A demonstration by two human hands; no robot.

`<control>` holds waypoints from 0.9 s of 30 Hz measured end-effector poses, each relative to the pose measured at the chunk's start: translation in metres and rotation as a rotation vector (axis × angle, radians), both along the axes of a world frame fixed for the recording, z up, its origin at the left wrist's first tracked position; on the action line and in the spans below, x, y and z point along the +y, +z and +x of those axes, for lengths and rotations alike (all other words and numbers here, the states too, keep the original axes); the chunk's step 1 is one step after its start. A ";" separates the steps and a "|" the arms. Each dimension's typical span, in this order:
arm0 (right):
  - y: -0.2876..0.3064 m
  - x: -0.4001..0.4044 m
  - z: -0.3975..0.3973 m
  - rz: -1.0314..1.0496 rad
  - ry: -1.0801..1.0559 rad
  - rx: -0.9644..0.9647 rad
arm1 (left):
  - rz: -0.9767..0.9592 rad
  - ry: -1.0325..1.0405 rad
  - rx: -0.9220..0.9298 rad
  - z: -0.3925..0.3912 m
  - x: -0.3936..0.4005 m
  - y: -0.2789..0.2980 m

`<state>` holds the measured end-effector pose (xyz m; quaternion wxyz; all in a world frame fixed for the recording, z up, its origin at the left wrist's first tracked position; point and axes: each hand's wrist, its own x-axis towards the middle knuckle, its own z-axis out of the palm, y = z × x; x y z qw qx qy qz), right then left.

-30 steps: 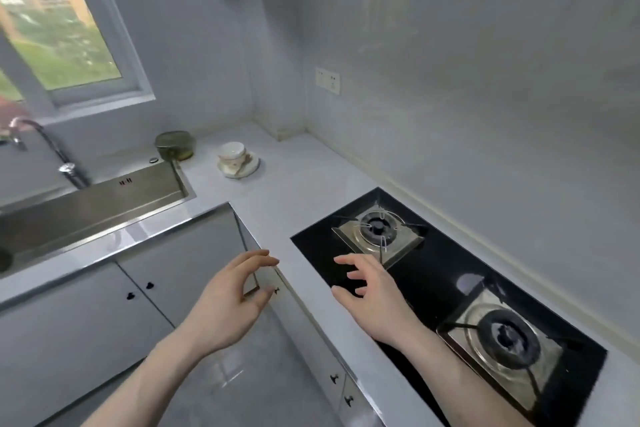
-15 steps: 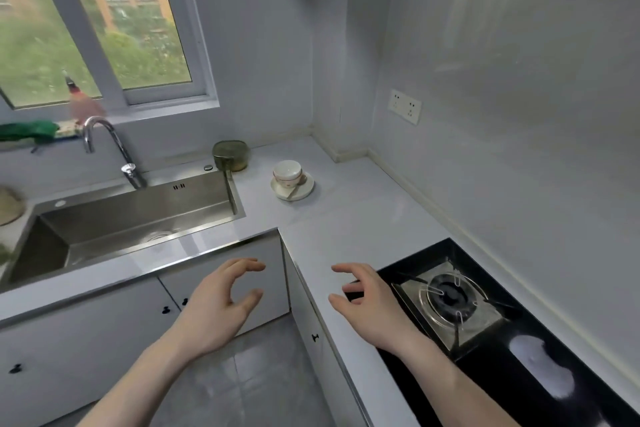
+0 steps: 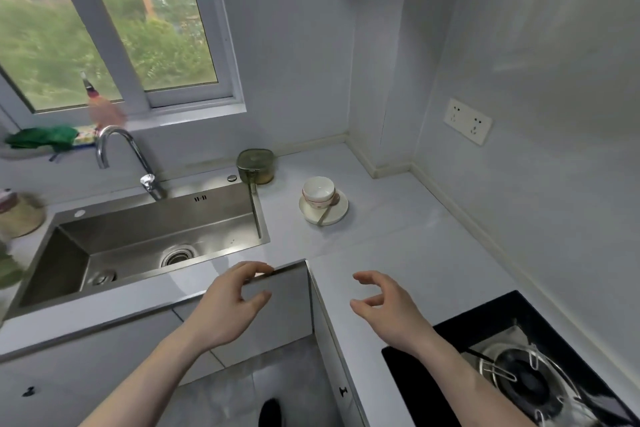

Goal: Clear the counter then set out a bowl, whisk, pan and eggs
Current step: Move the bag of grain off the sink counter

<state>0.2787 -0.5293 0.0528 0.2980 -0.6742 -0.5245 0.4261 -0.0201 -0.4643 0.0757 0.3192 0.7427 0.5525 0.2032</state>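
Head view: both hands hover with loose, empty grips, the left hand (image 3: 227, 310) over the counter (image 3: 398, 253) edge, the right hand (image 3: 388, 305) above it. Beyond, a white cup (image 3: 318, 191) sits on a saucer (image 3: 337, 213) with a spoon (image 3: 327, 210). No legible writing.

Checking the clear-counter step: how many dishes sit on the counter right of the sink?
3, grouped together: a white cup on a white saucer, with a spoon leaning across the saucer. A green lidded container stands by the sink's back corner.

A home kitchen: steel sink (image 3: 156, 236), gas hob (image 3: 519, 378), counter (image 3: 398, 253).
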 end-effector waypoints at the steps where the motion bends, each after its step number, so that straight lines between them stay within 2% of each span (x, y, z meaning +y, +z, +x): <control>1: -0.003 0.011 0.000 -0.005 -0.019 0.001 | -0.017 -0.006 0.000 0.001 0.017 -0.002; 11: -0.045 0.130 -0.021 -0.134 -0.258 0.002 | -0.153 -0.188 0.077 0.014 0.212 -0.043; 17: -0.063 0.172 -0.033 -0.204 -0.377 0.033 | -0.389 -0.213 0.077 0.021 0.307 -0.081; 21: -0.073 0.177 -0.029 -0.233 -0.433 0.053 | -0.477 -0.172 0.118 0.036 0.345 -0.104; 27: -0.094 0.193 -0.005 -0.305 -0.491 0.067 | -0.702 0.006 0.086 0.060 0.388 -0.135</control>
